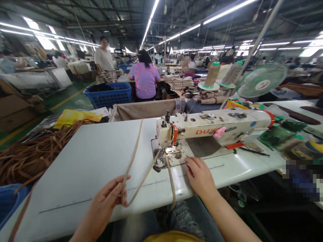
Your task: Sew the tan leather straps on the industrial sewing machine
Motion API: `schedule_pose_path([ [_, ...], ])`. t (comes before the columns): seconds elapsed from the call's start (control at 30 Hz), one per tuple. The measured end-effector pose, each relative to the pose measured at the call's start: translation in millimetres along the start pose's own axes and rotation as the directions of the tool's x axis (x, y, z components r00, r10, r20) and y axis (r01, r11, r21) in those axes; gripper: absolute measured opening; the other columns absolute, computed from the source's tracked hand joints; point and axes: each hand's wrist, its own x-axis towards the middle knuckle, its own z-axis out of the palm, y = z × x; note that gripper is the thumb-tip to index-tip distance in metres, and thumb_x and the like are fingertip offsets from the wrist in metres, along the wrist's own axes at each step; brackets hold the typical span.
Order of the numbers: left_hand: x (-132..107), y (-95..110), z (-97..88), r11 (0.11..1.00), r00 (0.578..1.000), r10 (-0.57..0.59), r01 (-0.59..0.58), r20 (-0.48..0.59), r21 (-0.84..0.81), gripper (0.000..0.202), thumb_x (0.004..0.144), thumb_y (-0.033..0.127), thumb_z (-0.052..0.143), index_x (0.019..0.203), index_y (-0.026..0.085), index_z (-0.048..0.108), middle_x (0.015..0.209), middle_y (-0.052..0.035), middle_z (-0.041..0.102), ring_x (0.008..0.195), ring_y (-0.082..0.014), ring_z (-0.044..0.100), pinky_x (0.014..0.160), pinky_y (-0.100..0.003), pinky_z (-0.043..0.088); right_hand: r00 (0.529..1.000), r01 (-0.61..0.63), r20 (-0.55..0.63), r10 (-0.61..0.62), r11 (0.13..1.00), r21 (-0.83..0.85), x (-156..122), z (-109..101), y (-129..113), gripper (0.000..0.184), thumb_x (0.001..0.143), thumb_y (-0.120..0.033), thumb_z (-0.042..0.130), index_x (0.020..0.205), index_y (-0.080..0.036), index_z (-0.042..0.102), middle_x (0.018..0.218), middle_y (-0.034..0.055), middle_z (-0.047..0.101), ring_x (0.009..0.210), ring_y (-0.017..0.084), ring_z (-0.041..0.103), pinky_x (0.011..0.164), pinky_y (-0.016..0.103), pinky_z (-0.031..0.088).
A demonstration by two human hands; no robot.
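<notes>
A narrow tan strip (pixel 136 147) is gripped lightly between the thumb and fingers of the left hand (pixel 108 195) at a sewing machine (pixel 191 129) on a busy workshop floor. From the far edge of the white table (pixel 101 151), the strip is brought down to the hand, turned in a loop near the front edge, and led back up to the presser foot (pixel 165 149). A second tan length (pixel 170 171) is seen on the near side of the foot, draped over the front edge; whether both are parts of one piece cannot be told. The right hand (pixel 200 176) is rested palm down beside the needle plate, its fingers loosely curved, with nothing seen in its grasp. The work is judged to be partway along: material is set at the foot, while a slack stretch is left outside it. How much is stitched cannot be made out, nor can the direction of feed. At the left, a tangled heap of brown strips (pixel 63 148) is piled above a blue bin (pixel 15 198).
</notes>
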Motion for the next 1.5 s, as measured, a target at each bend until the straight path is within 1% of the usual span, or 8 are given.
schedule_pose_path([
  [0.17,-4.5,-3.0,6.4,0.996,0.999,-0.023,0.021,0.023,0.081,0.06,0.09,0.066,0.075,0.13,0.021,0.075,0.077,-0.0017,0.065,0.062,-0.0167,0.063,0.064,-0.031,0.056,1.0,-0.007,0.008,0.009,0.962,-0.273,-11.0,-13.2,28.2,0.034,0.109,-0.036,0.048,0.122,-0.011,0.068,0.109,0.02,0.069,0.097,0.036,0.064,0.088,0.053,0.059],
  [0.4,-7.2,-1.9,18.2,0.998,0.998,-0.023,0.019,0.064,0.064,0.059,0.094,0.063,0.071,0.134,0.02,0.068,0.087,-0.0002,0.063,0.05,-0.0129,0.062,0.053,-0.03,0.056,0.996,0.066,0.07,-0.046,0.945,-0.32,-16.6,-10.2,35.2,0.038,0.111,-0.031,0.036,0.109,-0.013,0.069,0.09,0.0161,0.069,0.083,0.031,0.067,0.081,0.045,0.057],
  [0.5,-10.2,-4.2,19.8,0.998,0.998,-0.032,0.03,0.057,0.047,0.061,0.095,0.064,0.069,0.138,0.021,0.061,0.092,-0.0002,0.066,0.043,-0.0111,0.06,0.045,-0.028,0.055,0.994,-0.08,0.066,0.089,0.988,-0.13,-10.2,-12.2,20.2,0.034,0.108,-0.036,0.038,0.106,-0.018,0.067,0.093,0.0146,0.071,0.083,0.03,0.07,0.076,0.041,0.056],
  [0.57,-12.1,-6.7,20.5,0.998,0.997,-0.047,0.044,0.064,0.043,0.062,0.096,0.065,0.067,0.139,0.021,0.057,0.089,0.0003,0.067,0.038,-0.0098,0.056,0.04,-0.026,0.052,0.968,-0.206,0.168,0.185,0.971,0.117,-3.7,-13.9,1.4,0.031,0.107,-0.041,0.039,0.103,-0.022,0.064,0.091,0.0106,0.073,0.08,0.027,0.07,0.071,0.037,0.054],
  [0.73,-15.3,-7.9,23.5,0.996,0.995,-0.077,0.074,0.067,0.055,0.057,0.092,0.066,0.072,0.122,0.019,0.064,0.082,0.0023,0.066,0.036,-0.0066,0.05,0.041,-0.025,0.052,0.825,-0.432,0.557,0.101,0.747,0.505,14.3,-14.4,-64.3,0.034,0.106,-0.046,0.036,0.093,-0.025,0.059,0.07,-0.0006,0.059,0.066,0.02,0.058,0.064,0.03,0.046],
  [0.9,-18.2,4.5,27.1,0.993,0.997,-0.071,0.07,0.007,0.096,0.053,0.08,0.064,0.085,0.098,0.016,0.074,0.089,-0.0055,0.072,0.082,-0.0176,0.068,0.075,-0.029,0.059,0.725,-0.463,0.684,-0.073,0.684,0.564,25.3,-7.2,-114.6,0.032,0.1,-0.051,0.051,0.085,-0.023,0.056,0.076,-0.0013,0.055,0.074,0.018,0.053,0.067,0.028,0.038],
  [1.13,-21.7,8.0,25.7,0.996,0.999,-0.044,0.042,0.031,0.079,0.059,0.079,0.06,0.087,0.12,0.018,0.081,0.088,-0.0039,0.07,0.086,-0.0172,0.062,0.082,-0.028,0.049,0.667,-0.504,0.74,-0.081,0.683,0.529,30.3,10.9,-130.7,0.028,0.1,-0.044,0.055,0.082,-0.022,0.055,0.076,-0.0021,0.052,0.076,0.018,0.051,0.068,0.028,0.035],
  [1.5,-22.0,3.3,28.9,0.999,0.998,-0.052,0.051,0.033,0.019,0.062,0.077,0.053,0.09,0.126,0.018,0.075,0.085,-0.0022,0.066,0.083,-0.0184,0.063,0.08,-0.032,0.048,0.735,-0.455,0.677,-0.031,0.718,0.527,35.0,12.9,-137.6,0.023,0.101,-0.039,0.057,0.085,-0.023,0.055,0.079,-0.0016,0.059,0.079,0.019,0.057,0.071,0.028,0.036],
])
